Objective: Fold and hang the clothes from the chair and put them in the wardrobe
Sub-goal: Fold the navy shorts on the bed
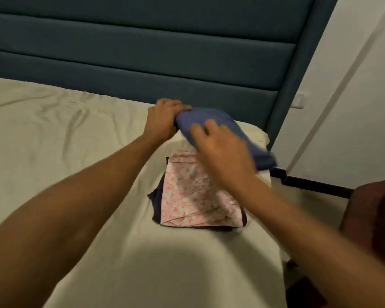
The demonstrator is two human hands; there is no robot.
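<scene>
Bed (53, 141), two hands (162, 117), three garments (211, 117)

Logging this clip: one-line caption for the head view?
Both hands, left and right, handle a blue garment above a folded pink floral cloth on the bed.

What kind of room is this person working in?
Most likely a bedroom. A bed with a cream sheet stands against a padded blue-green headboard, and folded clothes lie stacked on the sheet while both hands work a blue garment.
</scene>
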